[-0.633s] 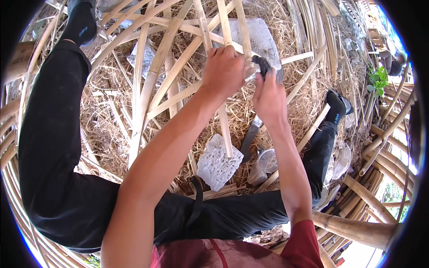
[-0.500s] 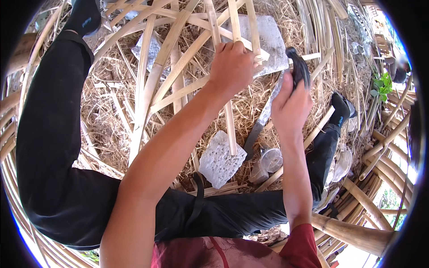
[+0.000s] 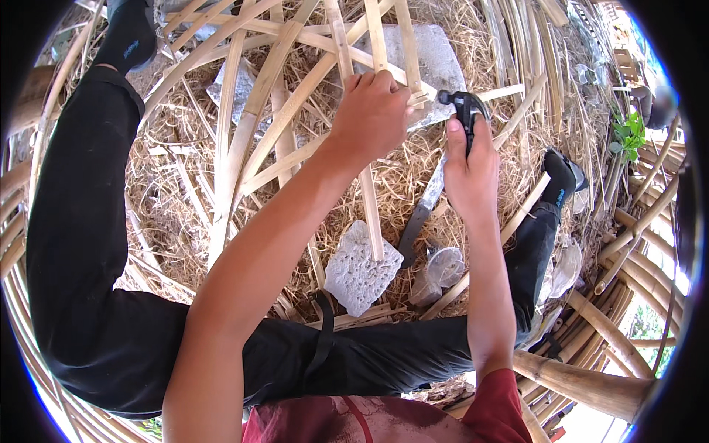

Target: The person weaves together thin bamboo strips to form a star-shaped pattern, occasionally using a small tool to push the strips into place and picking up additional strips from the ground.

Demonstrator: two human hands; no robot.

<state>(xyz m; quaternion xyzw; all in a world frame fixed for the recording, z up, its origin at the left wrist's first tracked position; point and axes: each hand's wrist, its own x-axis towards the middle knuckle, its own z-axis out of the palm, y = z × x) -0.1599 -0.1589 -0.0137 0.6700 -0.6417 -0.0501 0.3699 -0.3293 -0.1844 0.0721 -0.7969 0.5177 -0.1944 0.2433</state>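
My right hand point(image 3: 473, 173) is closed around a black claw hammer point(image 3: 467, 111), its head raised to the right of my left hand. My left hand point(image 3: 371, 114) is closed on flat bamboo strips point(image 3: 376, 44) where they cross, by the near edge of a grey stone slab point(image 3: 436, 59). One strip point(image 3: 371, 214) runs from under this hand back toward me, its end over a pitted pale stone point(image 3: 362, 269). More strips cross in an open lattice to the left. Below my right hand lies a long blade with a dark handle point(image 3: 415, 225) on the straw.
Loose bamboo shavings point(image 3: 177, 221) cover the ground. Another grey stone point(image 3: 233, 88) sits under the lattice at left. A clear plastic cup point(image 3: 445, 266) lies beside the pitted stone. My outstretched legs flank the work, and bamboo poles point(image 3: 591, 387) are at the right.
The hammer has swung left and tilted, bringing its head nearer to my left hand. My left hand keeps its grip on the strips. The whole view has shifted slightly.
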